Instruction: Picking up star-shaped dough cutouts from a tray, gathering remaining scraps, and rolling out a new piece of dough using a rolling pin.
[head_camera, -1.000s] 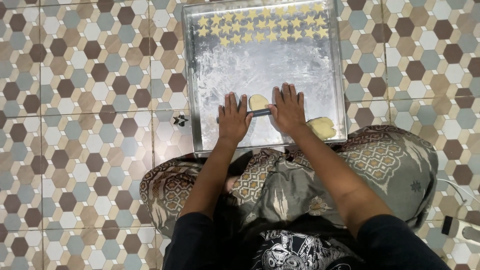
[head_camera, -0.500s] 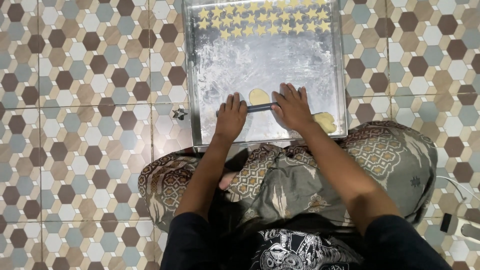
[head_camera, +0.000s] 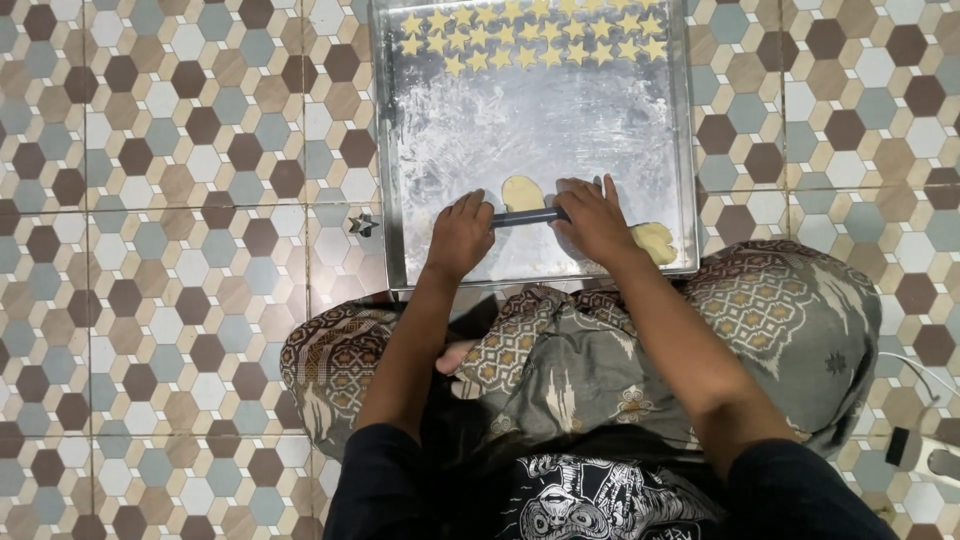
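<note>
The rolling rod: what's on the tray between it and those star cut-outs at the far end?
In the head view, past the rolling rod, a flattened dough piece lies, then bare floury tray up to the star cut-outs.
</note>
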